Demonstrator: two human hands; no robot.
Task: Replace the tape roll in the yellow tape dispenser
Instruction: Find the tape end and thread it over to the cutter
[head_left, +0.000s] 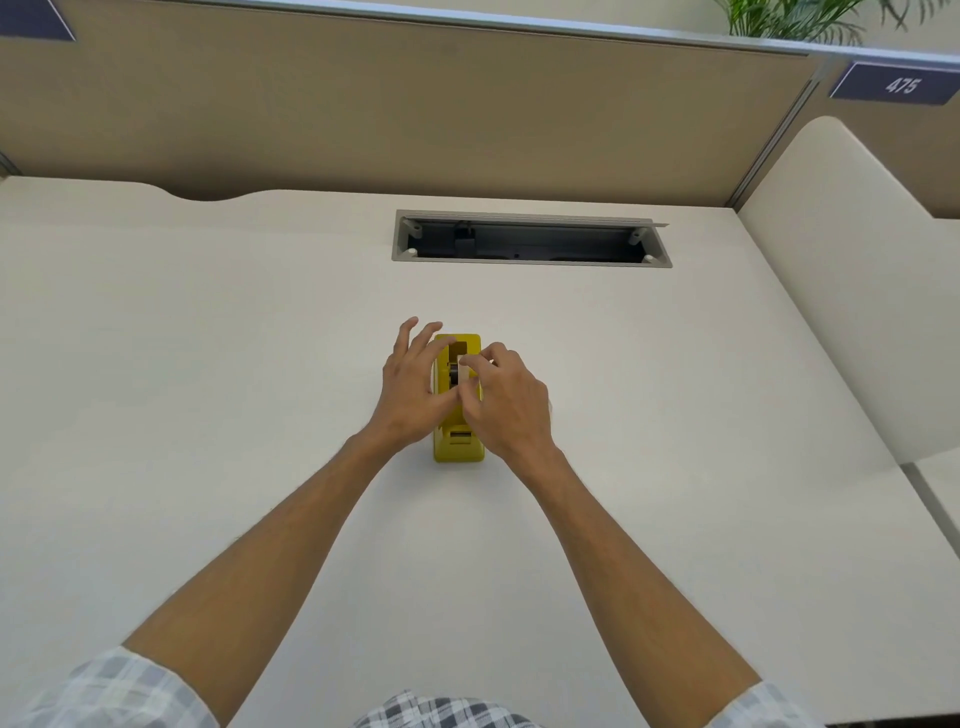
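Fingers of the right hand (511, 400) pinch the tape roll (464, 370) inside the yellow dispenser (457, 452); left hand (413, 387) splayed beside it.

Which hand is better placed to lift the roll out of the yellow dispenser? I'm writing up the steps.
Probably the right hand: its fingers already pinch at the roll in the yellow dispenser. The left hand rests open against the side, steadying it.
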